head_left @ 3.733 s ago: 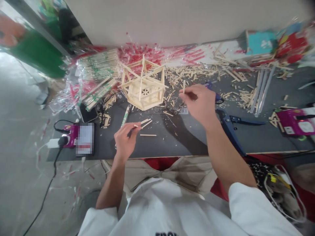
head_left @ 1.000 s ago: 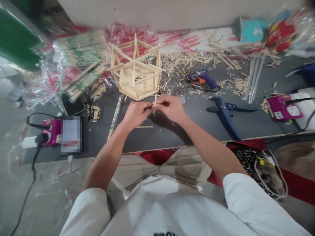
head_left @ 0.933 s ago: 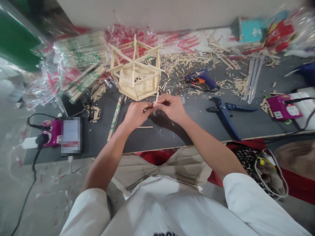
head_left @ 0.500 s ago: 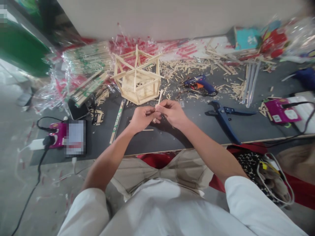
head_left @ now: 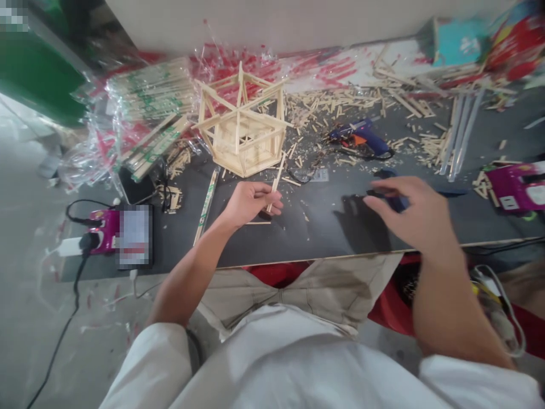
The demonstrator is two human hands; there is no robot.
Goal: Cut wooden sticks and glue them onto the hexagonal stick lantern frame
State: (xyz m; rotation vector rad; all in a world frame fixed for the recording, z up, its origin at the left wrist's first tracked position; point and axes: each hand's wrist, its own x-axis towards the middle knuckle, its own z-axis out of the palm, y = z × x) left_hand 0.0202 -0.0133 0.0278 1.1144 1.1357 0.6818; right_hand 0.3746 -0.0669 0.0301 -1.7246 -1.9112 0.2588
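Observation:
My left hand (head_left: 251, 201) is closed on thin wooden sticks (head_left: 276, 180) that point up toward a hexagonal stick frame (head_left: 241, 135) standing on the dark tabletop (head_left: 315, 227). My right hand (head_left: 411, 213) hovers over the blue cutter (head_left: 394, 200) to the right, fingers spread and slightly curled, holding nothing; it hides most of the cutter. A blue glue gun (head_left: 361, 136) lies behind it among wood offcuts.
Bundles of wrapped chopsticks (head_left: 153, 122) lie at the back left. Purple power strips sit at the left (head_left: 102, 230) and right (head_left: 515, 193) edges, with a black cable trailing to the floor. Clear glue rods (head_left: 460, 133) and scattered stick scraps cover the back of the table.
My right hand has let go of the sticks and swung right to above the blue cutter. My left hand stays in place, keeping the sticks.

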